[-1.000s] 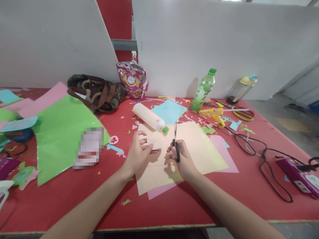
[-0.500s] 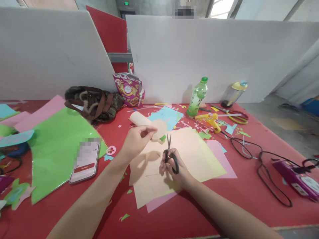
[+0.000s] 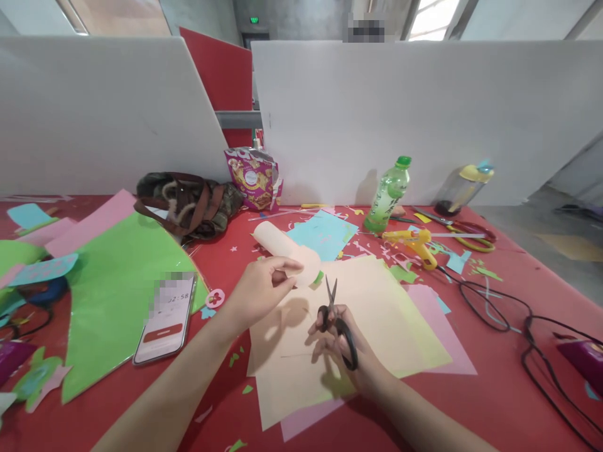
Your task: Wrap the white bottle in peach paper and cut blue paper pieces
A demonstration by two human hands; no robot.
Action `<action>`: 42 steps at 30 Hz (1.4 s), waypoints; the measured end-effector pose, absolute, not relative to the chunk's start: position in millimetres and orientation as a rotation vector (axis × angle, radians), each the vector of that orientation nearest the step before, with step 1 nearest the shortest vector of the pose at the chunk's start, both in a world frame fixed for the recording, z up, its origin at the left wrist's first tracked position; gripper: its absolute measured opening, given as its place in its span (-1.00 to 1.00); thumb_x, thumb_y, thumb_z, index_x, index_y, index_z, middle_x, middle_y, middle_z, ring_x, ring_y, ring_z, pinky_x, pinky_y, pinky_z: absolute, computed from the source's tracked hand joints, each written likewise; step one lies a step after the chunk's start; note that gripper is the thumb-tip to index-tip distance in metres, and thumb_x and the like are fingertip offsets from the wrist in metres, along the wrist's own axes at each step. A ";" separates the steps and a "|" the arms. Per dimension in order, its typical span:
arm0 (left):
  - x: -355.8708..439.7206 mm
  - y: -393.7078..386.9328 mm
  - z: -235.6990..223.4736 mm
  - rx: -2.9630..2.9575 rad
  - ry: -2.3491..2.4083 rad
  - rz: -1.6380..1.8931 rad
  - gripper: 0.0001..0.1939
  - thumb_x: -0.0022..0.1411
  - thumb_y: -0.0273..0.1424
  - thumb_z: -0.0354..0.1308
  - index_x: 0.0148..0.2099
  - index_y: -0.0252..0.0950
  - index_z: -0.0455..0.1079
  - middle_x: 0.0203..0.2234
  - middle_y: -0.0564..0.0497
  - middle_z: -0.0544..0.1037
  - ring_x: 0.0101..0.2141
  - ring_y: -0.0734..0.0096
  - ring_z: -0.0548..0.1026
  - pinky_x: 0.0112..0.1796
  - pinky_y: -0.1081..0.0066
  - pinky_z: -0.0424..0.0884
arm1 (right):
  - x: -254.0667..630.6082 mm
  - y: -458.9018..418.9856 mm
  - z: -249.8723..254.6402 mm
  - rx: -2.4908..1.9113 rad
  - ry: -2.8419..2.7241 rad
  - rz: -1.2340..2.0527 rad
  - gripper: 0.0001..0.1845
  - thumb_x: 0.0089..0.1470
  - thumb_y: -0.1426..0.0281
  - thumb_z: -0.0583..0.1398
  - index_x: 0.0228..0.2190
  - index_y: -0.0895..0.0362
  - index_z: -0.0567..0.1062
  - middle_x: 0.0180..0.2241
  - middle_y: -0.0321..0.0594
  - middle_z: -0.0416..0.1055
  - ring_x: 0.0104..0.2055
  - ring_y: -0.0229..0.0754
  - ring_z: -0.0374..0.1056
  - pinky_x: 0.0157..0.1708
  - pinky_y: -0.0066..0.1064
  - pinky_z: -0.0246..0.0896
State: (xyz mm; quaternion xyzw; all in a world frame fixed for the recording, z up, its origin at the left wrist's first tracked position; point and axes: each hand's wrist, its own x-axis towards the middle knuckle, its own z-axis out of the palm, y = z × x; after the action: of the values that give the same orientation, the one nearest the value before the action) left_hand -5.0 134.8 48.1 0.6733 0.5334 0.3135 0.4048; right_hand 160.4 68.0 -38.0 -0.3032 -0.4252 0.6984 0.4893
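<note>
My left hand (image 3: 264, 290) pinches the edge of a round cream paper disc (image 3: 307, 267) between thumb and fingers, raised above the sheets. A small green paper piece (image 3: 319, 277) shows at the disc's lower right edge. In my right hand (image 3: 346, 339) are black-handled scissors (image 3: 331, 295), pointing away from me with the blades a little apart. Their tips are close to the disc, on its right, with no paper between the blades. Under both hands lie cream paper sheets (image 3: 377, 314) over yellow-green and pink ones. A rolled cream paper (image 3: 271, 237) rests behind the disc.
A phone (image 3: 167, 320) lies on a green sheet (image 3: 113, 282) at left. Further back are a camouflage bag (image 3: 193, 207), a snack bag (image 3: 254, 179), a green bottle (image 3: 389, 194) and a yellow glue gun (image 3: 414, 245) with its cord. Paper scraps litter the red table (image 3: 513, 370).
The view has shifted, so everything sits lower and mostly further right. The scissors' blades have spread slightly and the right hand's fingers have loosened apart. The left hand still pinches the disc.
</note>
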 end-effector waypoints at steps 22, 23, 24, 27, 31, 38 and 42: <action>-5.9 126.1 60.4 2.016 1.204 0.567 -0.77 0.01 -0.40 0.06 -0.23 -0.26 0.42 -0.39 0.02 0.52 -0.41 0.42 0.44 -0.31 0.46 0.37 | 165.1 63.5 -22.1 -0.876 -1.204 1.682 -0.59 -0.08 -0.01 0.03 -0.37 0.03 0.07 -0.44 -0.29 0.20 -0.46 -0.26 0.22 -0.51 -0.42 0.10; -6.0 126.1 60.0 2.017 1.200 0.561 -0.77 0.02 -0.40 0.06 -0.22 -0.25 0.42 -0.40 0.02 0.52 -0.41 0.42 0.45 -0.32 0.48 0.37 | 165.5 63.5 -21.4 -0.881 -1.212 1.676 -0.59 -0.08 -0.01 0.02 -0.37 0.04 0.07 -0.45 -0.29 0.20 -0.47 -0.26 0.22 -0.51 -0.41 0.09; -6.1 126.1 59.6 2.019 1.197 0.556 -0.76 0.02 -0.40 0.07 -0.21 -0.25 0.42 -0.41 0.03 0.53 -0.41 0.43 0.45 -0.33 0.49 0.37 | 165.7 63.5 -21.3 -0.883 -1.221 1.667 -0.58 -0.08 -0.01 0.02 -0.37 0.04 0.08 -0.45 -0.29 0.21 -0.47 -0.26 0.21 -0.51 -0.41 0.09; -6.7 126.3 59.2 2.023 1.187 0.545 -0.75 0.02 -0.41 0.07 -0.20 -0.26 0.41 -0.39 0.03 0.53 -0.39 0.43 0.46 -0.32 0.52 0.36 | 166.0 63.5 -23.1 -0.890 -1.239 1.649 -0.61 -0.05 0.01 0.01 -0.36 0.05 0.08 -0.45 -0.29 0.21 -0.47 -0.27 0.21 -0.51 -0.42 0.08; -7.5 126.5 60.0 2.020 1.176 0.574 -0.76 0.04 -0.40 0.06 -0.21 -0.25 0.42 -0.32 0.03 0.53 -0.32 0.40 0.46 -0.29 0.50 0.35 | 165.0 63.3 -24.7 -0.882 -1.219 1.655 -0.63 -0.04 0.04 0.02 -0.36 0.04 0.06 -0.43 -0.30 0.18 -0.46 -0.28 0.20 -0.54 -0.44 0.07; -5.5 125.7 59.8 2.048 1.178 0.535 -0.76 0.04 -0.43 0.05 -0.19 -0.25 0.41 -0.30 0.04 0.53 -0.31 0.41 0.46 -0.26 0.49 0.35 | 163.3 63.6 -19.5 -0.899 -1.240 1.632 -0.63 -0.04 0.03 0.01 -0.38 0.04 0.05 -0.43 -0.31 0.15 -0.47 -0.30 0.18 -0.52 -0.45 0.06; -5.3 126.4 57.9 2.052 1.147 0.518 -0.76 0.05 -0.44 0.03 -0.19 -0.27 0.39 -0.27 0.04 0.52 -0.28 0.42 0.46 -0.24 0.50 0.35 | 163.1 64.1 -19.1 -0.897 -1.216 1.605 -0.67 -0.01 0.06 0.01 -0.39 0.05 0.07 -0.40 -0.32 0.12 -0.46 -0.33 0.20 -0.50 -0.45 0.06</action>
State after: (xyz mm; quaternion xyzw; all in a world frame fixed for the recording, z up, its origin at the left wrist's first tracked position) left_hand -5.3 126.4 57.9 0.7956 0.4446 0.2007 0.3592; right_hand 163.1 64.1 -19.1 -0.3630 -0.4921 0.6496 0.4517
